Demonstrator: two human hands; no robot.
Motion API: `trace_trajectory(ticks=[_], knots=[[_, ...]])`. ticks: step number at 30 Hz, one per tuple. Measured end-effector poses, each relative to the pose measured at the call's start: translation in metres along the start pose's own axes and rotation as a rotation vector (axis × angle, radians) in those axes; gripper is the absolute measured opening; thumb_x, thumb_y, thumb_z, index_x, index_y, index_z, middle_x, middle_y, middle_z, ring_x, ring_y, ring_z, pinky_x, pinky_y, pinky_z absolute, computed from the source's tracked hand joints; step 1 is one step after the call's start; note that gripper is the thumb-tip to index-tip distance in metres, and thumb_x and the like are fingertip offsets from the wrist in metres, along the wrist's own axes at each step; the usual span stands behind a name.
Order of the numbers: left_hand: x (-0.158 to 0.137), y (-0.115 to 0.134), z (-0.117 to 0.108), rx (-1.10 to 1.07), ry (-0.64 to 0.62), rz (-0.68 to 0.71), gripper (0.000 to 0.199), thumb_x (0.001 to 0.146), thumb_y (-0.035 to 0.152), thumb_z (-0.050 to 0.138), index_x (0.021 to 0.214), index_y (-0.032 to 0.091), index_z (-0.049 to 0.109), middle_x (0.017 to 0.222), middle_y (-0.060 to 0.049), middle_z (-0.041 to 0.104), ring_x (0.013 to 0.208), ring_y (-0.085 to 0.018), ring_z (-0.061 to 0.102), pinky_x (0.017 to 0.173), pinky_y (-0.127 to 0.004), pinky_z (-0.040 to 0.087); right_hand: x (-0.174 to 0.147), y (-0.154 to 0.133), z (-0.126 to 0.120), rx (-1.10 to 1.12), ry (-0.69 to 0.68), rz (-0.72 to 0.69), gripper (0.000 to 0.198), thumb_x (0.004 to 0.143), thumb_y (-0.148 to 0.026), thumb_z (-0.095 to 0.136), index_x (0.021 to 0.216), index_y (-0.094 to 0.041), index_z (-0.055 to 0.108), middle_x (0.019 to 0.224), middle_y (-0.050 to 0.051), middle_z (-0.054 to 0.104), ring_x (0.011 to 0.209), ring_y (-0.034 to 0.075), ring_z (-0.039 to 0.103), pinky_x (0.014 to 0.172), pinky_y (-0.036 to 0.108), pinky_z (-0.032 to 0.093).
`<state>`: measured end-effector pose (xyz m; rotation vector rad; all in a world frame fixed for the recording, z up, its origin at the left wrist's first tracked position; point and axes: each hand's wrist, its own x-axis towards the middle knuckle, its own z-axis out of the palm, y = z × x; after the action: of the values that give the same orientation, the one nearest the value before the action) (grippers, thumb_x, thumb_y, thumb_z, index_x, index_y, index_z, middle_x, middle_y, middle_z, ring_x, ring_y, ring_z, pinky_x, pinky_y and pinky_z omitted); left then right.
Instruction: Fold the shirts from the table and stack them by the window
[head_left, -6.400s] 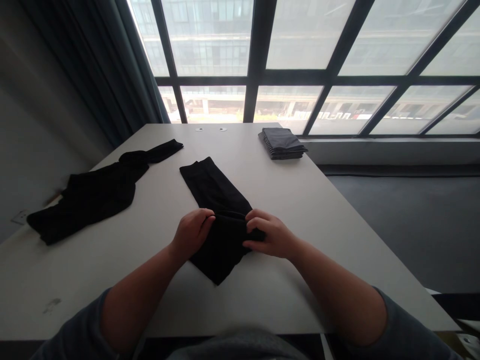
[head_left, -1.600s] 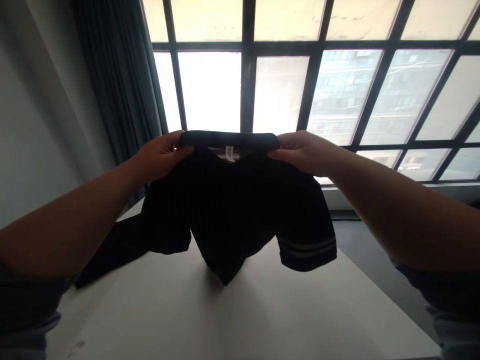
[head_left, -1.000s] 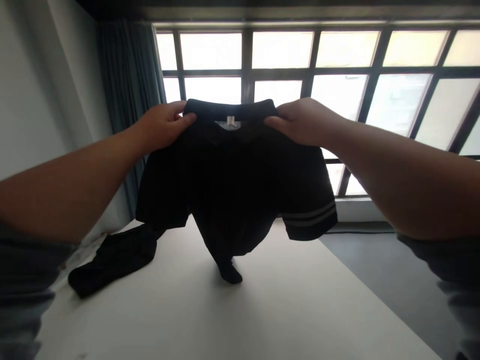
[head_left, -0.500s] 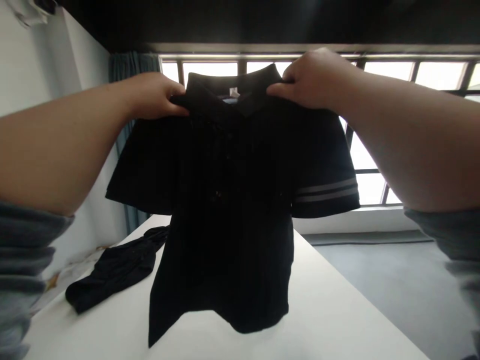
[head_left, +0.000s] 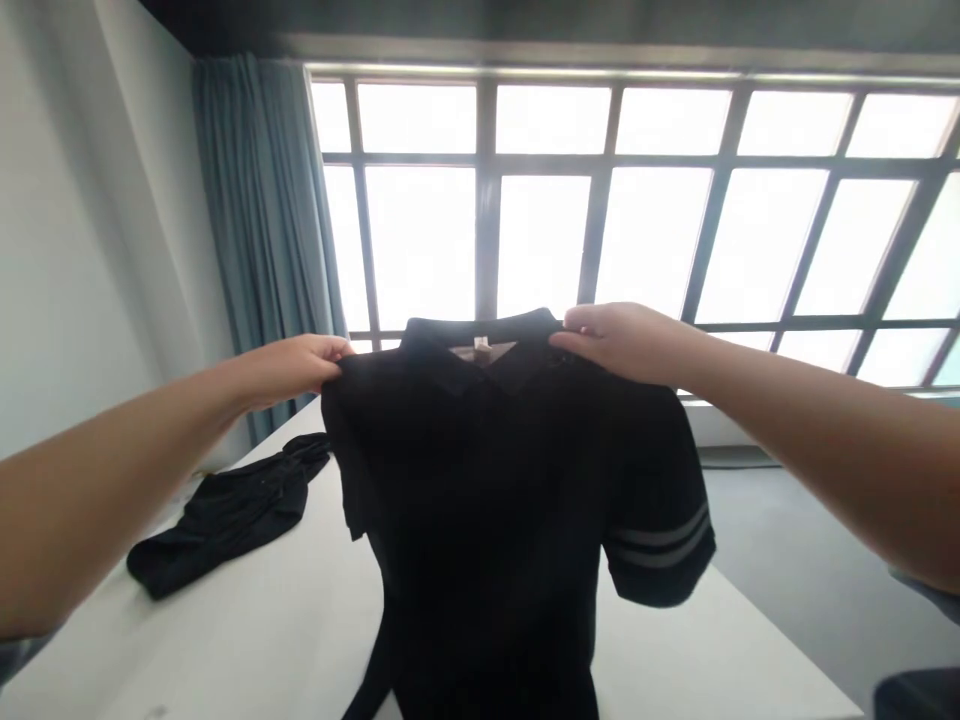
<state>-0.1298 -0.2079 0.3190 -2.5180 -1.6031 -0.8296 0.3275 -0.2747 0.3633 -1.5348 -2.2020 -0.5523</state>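
Observation:
A black polo shirt [head_left: 495, 500] hangs upright in front of me, collar at the top, with a pale label inside the neck. Two grey stripes run around the sleeve on the right side. My left hand [head_left: 304, 365] pinches the shirt's shoulder on the left, near the top of that sleeve. Close to the collar on the other side, my right hand [head_left: 611, 340] grips the fabric between thumb and fingers. The lower hem drops past the bottom of the view.
Below is a white table [head_left: 247, 640]. A dark folded garment [head_left: 225, 515] lies on its left part. Behind stand a blue-grey curtain [head_left: 259, 220] and a wide window [head_left: 544, 240]; a white wall [head_left: 60, 280] rises on the left.
The view has tilted up, so the shirt and both hands sit lower in it. My left hand has shifted from beside the collar outward to the shoulder, and the left sleeve now hangs down.

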Motion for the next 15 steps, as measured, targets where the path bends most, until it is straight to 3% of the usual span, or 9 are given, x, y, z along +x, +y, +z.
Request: trace_trajectory(ticks=[3, 4, 8, 10, 12, 15], knots=[[0.011, -0.016, 0.012, -0.105, -0.311, -0.106, 0.041, 0.085, 0.048, 0.058, 0.112, 0.023, 0.077, 0.089, -0.006, 0.076, 0.079, -0.025, 0.072, 0.076, -0.037, 0.062, 0.02, 0.006, 0.02, 0.056, -0.111, -0.037, 0.056, 0.103, -0.068, 0.044, 0.104, -0.019, 0.071, 0.088, 0.007, 0.069, 0.077, 0.019, 0.065, 0.07, 0.029, 0.049], [0.023, -0.022, 0.014, -0.081, -0.361, -0.119, 0.04, 0.083, 0.046, 0.061, 0.111, 0.024, 0.077, 0.091, -0.006, 0.077, 0.08, -0.025, 0.073, 0.075, -0.035, 0.062, 0.033, 0.009, 0.031, 0.059, -0.149, -0.045, 0.054, 0.103, -0.066, 0.044, 0.107, -0.019, 0.071, 0.091, 0.008, 0.07, 0.08, 0.02, 0.066, 0.072, 0.029, 0.049], [0.091, -0.04, 0.044, 0.208, -0.365, -0.145, 0.036, 0.076, 0.033, 0.069, 0.111, 0.025, 0.078, 0.104, -0.005, 0.078, 0.094, -0.027, 0.074, 0.084, -0.033, 0.06, 0.103, 0.019, 0.103, -0.012, -0.27, -0.051, 0.045, 0.106, -0.054, 0.046, 0.117, -0.018, 0.071, 0.111, 0.01, 0.071, 0.105, 0.025, 0.067, 0.092, 0.032, 0.051], [0.123, -0.046, 0.08, 0.331, -0.305, -0.203, 0.036, 0.079, 0.028, 0.07, 0.113, 0.023, 0.077, 0.114, -0.008, 0.077, 0.106, -0.03, 0.072, 0.094, -0.037, 0.058, 0.131, 0.019, 0.154, -0.011, -0.355, 0.054, 0.046, 0.106, -0.052, 0.048, 0.128, -0.017, 0.068, 0.125, 0.014, 0.068, 0.121, 0.029, 0.062, 0.105, 0.036, 0.048], [0.142, -0.052, 0.132, 0.373, -0.267, -0.267, 0.041, 0.087, 0.029, 0.066, 0.126, 0.019, 0.071, 0.128, -0.015, 0.071, 0.119, -0.034, 0.067, 0.103, -0.045, 0.054, 0.141, 0.011, 0.211, 0.038, -0.424, 0.207, 0.05, 0.108, -0.048, 0.044, 0.144, -0.016, 0.06, 0.142, 0.018, 0.058, 0.135, 0.032, 0.054, 0.116, 0.042, 0.042], [0.139, -0.061, 0.228, 0.382, -0.282, -0.371, 0.056, 0.099, 0.047, 0.057, 0.145, 0.014, 0.057, 0.147, -0.021, 0.059, 0.133, -0.035, 0.059, 0.113, -0.059, 0.046, 0.124, -0.012, 0.298, 0.045, -0.527, 0.323, 0.053, 0.108, -0.037, 0.037, 0.154, -0.014, 0.051, 0.158, 0.024, 0.04, 0.149, 0.037, 0.039, 0.121, 0.056, 0.036]])
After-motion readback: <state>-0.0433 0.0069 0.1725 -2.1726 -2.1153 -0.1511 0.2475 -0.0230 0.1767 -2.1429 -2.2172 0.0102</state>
